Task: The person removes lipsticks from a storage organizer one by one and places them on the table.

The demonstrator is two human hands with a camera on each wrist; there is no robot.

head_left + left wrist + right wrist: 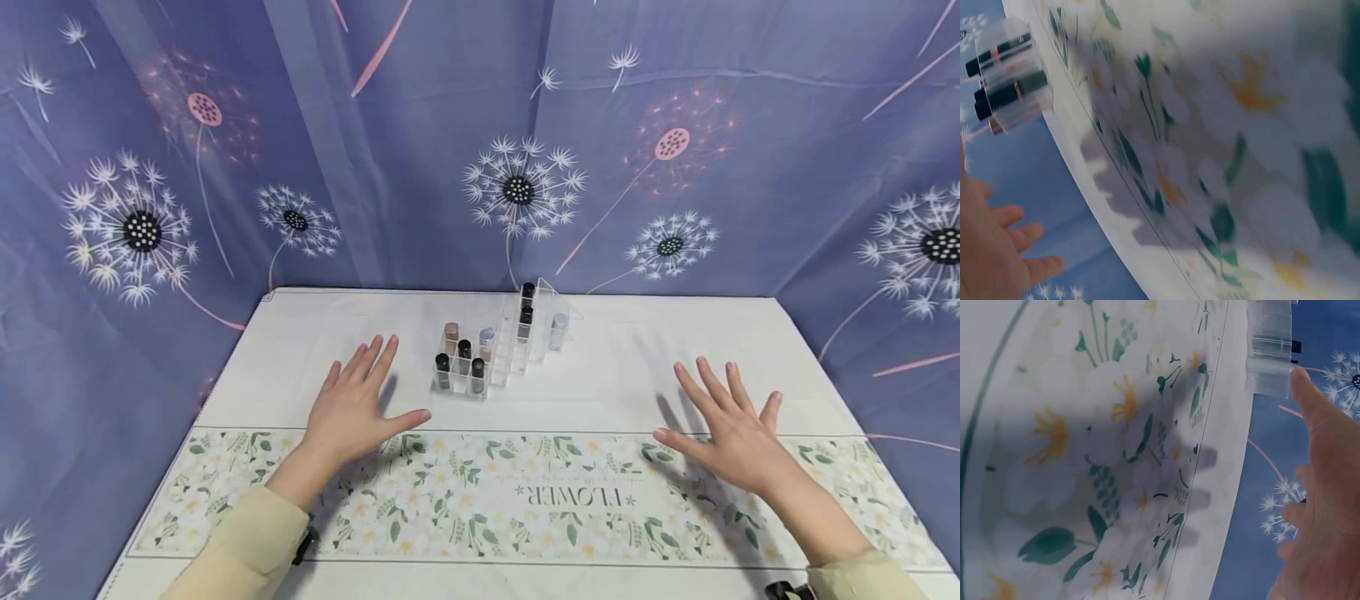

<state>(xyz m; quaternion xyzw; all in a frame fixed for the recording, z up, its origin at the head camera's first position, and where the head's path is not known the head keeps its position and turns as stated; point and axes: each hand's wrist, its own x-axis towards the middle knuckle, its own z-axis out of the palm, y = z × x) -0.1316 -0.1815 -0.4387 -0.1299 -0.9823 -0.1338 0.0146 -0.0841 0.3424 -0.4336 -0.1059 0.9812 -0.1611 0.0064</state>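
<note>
A clear tiered organizer [504, 350] is standing on the white table [637, 367], toward its far middle, and everything else is lying in relation to it; lipstick tubes [464, 357] are standing upright in its compartments, a cluster of them in the lower near-left steps, a few more in the higher steps behind and to the right.

The left hand [352, 408] is hovering just left of the organizer and a little nearer the person, palm down, fingers straight and spread, thumb pointing toward the organizer's base; it is gripping nothing and is not touching the organizer. The right hand [731, 429] is hovering well to the right of the organizer and nearer the person, likewise palm down with fingers splayed wide, holding nothing.

In front of the organizer, toward the person, a floral runner [525, 500] with the word FLOWER is stretching across the table; both hands are casting shadows onto it. In the left wrist view the organizer [1013, 75] is showing dark tubes lying sideways in frame, beyond the spread fingers [1004, 250]; in the right wrist view the organizer [1269, 347] is sitting just past the outstretched fingertips [1304, 384].

Behind the organizer a purple dandelion-print cloth [480, 142] is hanging as a backdrop.
</note>
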